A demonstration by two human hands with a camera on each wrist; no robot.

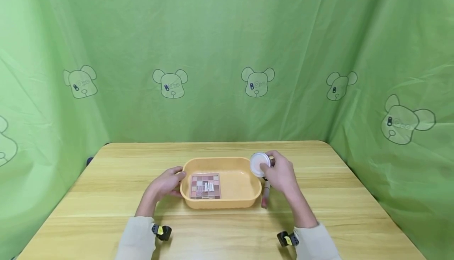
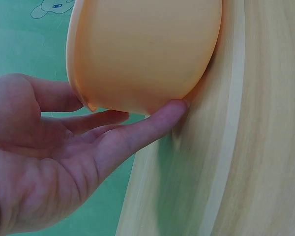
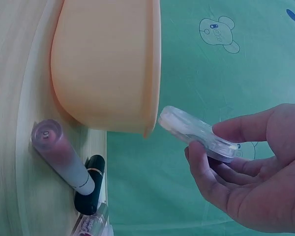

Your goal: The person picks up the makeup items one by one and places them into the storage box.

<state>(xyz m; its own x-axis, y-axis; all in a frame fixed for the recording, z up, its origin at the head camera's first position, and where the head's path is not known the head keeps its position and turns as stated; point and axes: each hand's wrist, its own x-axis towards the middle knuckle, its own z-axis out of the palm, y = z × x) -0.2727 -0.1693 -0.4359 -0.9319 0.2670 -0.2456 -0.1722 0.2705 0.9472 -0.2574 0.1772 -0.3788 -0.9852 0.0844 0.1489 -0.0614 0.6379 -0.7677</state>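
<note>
A pale orange plastic tub (image 1: pixel 223 203) stands on the table. In it, at the left end, lies an eyeshadow palette (image 1: pixel 205 187) with a grid of pink and brown squares. My left hand (image 1: pixel 166 183) holds the tub's left end; in the left wrist view one finger (image 2: pixel 157 123) touches the outer wall low down. Over the tub's right rim, my right hand (image 1: pixel 282 173) pinches a round white powder compact with a clear edge (image 3: pixel 196 132) between thumb and fingers. It is tilted, with its round face towards the head camera.
Just right of the tub lies a lip gloss tube (image 3: pixel 64 160), pink at one end. Beside it are a black lipstick tube (image 3: pixel 90 189) and a clear container (image 3: pixel 92 225), partly cut off. Green cloth (image 1: pixel 213 35) hangs behind and at both sides of the wooden table (image 1: pixel 220 232).
</note>
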